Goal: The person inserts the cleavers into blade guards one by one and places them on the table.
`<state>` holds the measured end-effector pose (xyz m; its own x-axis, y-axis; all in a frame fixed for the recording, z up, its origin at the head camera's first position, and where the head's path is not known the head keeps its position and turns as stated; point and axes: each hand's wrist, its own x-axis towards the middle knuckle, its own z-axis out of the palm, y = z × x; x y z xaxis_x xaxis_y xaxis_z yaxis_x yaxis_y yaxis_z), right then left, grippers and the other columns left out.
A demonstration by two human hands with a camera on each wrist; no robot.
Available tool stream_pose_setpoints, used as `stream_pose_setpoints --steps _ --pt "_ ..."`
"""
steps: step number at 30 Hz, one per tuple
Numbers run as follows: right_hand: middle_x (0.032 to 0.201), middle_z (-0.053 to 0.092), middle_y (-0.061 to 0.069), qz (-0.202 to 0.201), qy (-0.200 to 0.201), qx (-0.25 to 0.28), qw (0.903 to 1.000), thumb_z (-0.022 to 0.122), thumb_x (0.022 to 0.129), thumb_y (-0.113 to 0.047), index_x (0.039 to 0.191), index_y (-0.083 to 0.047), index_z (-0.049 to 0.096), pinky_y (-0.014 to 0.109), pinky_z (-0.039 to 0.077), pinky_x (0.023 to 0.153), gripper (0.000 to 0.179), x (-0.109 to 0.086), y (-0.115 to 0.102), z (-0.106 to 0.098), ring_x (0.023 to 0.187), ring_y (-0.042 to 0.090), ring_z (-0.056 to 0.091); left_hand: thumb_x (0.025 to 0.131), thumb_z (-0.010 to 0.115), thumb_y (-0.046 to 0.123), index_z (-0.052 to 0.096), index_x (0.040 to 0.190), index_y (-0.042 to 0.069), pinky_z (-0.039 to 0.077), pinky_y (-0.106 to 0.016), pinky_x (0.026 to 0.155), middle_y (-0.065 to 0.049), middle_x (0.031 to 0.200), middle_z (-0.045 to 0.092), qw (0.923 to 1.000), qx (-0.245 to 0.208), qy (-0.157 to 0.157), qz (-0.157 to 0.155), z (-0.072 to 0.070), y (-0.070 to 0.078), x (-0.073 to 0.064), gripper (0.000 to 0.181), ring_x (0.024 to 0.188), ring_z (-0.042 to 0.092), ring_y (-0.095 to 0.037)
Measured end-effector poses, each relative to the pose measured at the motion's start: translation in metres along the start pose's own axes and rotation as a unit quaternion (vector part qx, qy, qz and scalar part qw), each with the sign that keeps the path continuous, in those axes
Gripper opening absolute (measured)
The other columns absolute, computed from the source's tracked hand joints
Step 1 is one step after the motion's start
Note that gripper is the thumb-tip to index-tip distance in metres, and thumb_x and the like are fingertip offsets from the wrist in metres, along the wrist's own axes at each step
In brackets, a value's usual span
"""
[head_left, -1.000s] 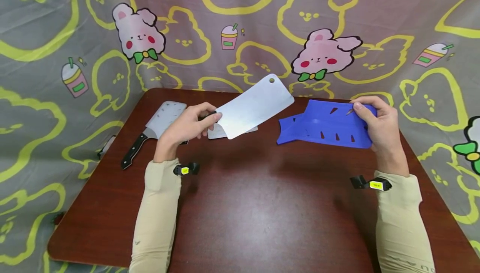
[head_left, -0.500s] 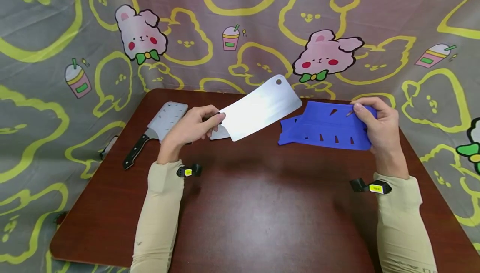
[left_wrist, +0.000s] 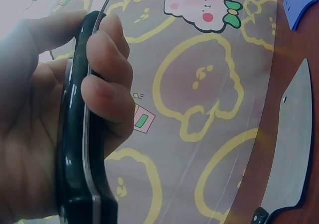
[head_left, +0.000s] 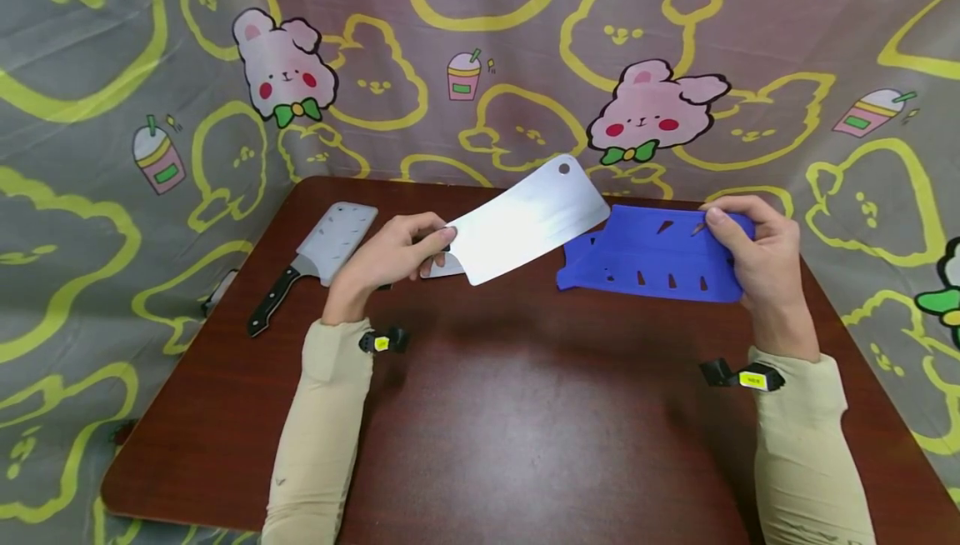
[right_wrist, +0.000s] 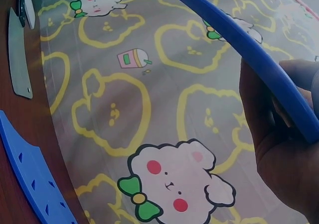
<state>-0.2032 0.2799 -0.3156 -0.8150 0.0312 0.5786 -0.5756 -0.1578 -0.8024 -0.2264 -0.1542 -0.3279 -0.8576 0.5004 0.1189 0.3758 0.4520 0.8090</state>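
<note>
My left hand (head_left: 390,253) grips a cleaver by its black handle (left_wrist: 82,124); the broad shiny blade (head_left: 532,220) points up and to the right, its tip side close to the blue sheath's left edge. My right hand (head_left: 757,245) pinches the right end of a blue plastic knife sheath (head_left: 667,253) with cut-out slots, holding it raised. In the right wrist view this held sheath shows edge-on as a curved blue strip. A second blue slotted sheath (right_wrist: 32,179) lies on the table behind it, mostly hidden in the head view.
A cleaver with a black handle and a slotted blade (head_left: 337,237) lies at the table's left. Another knife (left_wrist: 291,144) lies behind my left hand, largely covered in the head view. A patterned curtain (head_left: 375,45) surrounds the brown table (head_left: 510,437).
My left hand has shifted a little to the right with the cleaver, bringing its blade closer to the held sheath. My right hand has stayed almost still.
</note>
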Motion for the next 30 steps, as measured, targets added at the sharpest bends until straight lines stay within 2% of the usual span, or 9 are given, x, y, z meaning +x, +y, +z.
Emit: stream_pose_setpoints --steps 3,10,14,17,20,24,30 --pt "0.087 0.066 0.013 0.002 -0.002 -0.003 1.0 0.055 0.085 0.011 0.099 0.021 0.056 0.023 0.052 0.053 0.017 0.0 -0.001 0.001 0.06 0.017 0.064 0.095 0.048 0.04 0.06 0.1 0.015 0.043 -0.032 0.046 -0.008 0.07 0.058 1.0 -0.003 -0.002 0.003 0.0 0.005 -0.001 0.028 0.052 0.05 -0.026" --pt "0.082 0.065 0.013 0.005 -0.004 -0.003 1.0 0.055 0.085 0.011 0.099 0.021 0.056 0.023 0.051 0.05 0.017 -0.001 -0.001 0.0 0.057 0.018 0.063 0.094 0.05 0.039 0.063 0.101 0.021 0.04 -0.033 0.043 -0.008 0.064 0.054 0.9997 0.002 -0.003 0.024 -0.001 0.009 -0.004 0.023 0.047 0.048 -0.025" --pt "0.082 0.065 0.012 0.012 0.001 -0.011 0.9999 0.056 0.085 0.01 0.1 0.019 0.057 0.022 0.051 0.049 0.018 -0.002 -0.001 -0.002 0.056 0.017 0.063 0.095 0.052 0.027 0.063 0.108 0.015 0.04 -0.031 0.045 -0.014 0.064 0.054 0.9997 0.009 -0.013 0.021 -0.005 0.028 -0.014 0.02 0.049 0.048 -0.029" --pt "0.083 0.064 0.012 0.017 0.008 -0.01 0.9998 0.057 0.085 0.009 0.1 0.019 0.058 0.022 0.051 0.05 0.018 -0.003 -0.002 -0.002 0.057 0.017 0.063 0.095 0.053 0.024 0.062 0.11 0.014 0.04 -0.03 0.044 -0.016 0.064 0.054 0.9995 0.013 -0.02 0.02 -0.007 0.034 -0.018 0.02 0.05 0.048 -0.031" --pt "0.083 0.064 0.013 0.016 0.008 -0.005 0.9998 0.057 0.085 0.01 0.099 0.02 0.057 0.022 0.051 0.05 0.017 -0.003 -0.004 -0.003 0.056 0.017 0.062 0.094 0.054 0.026 0.062 0.112 0.015 0.039 -0.03 0.043 -0.015 0.062 0.053 0.9993 0.014 -0.03 0.019 -0.007 0.029 -0.018 0.022 0.049 0.048 -0.031" --pt "0.081 0.064 0.013 0.003 -0.01 0.001 0.9999 0.055 0.084 0.013 0.097 0.021 0.056 0.022 0.051 0.049 0.016 -0.003 -0.007 -0.006 0.055 0.017 0.062 0.092 0.056 0.032 0.062 0.113 0.021 0.037 -0.029 0.042 -0.009 0.061 0.053 0.9986 0.007 -0.051 0.013 -0.008 0.017 -0.017 0.024 0.047 0.047 -0.028" --pt "0.08 0.065 0.013 -0.009 -0.023 0.003 0.9997 0.053 0.084 0.015 0.096 0.022 0.055 0.022 0.05 0.047 0.014 -0.003 -0.007 -0.007 0.053 0.016 0.062 0.092 0.057 0.032 0.066 0.1 0.023 0.037 -0.029 0.041 -0.002 0.06 0.051 0.9924 0.014 -0.11 0.052 -0.012 0.013 -0.022 0.015 0.045 0.046 -0.02"
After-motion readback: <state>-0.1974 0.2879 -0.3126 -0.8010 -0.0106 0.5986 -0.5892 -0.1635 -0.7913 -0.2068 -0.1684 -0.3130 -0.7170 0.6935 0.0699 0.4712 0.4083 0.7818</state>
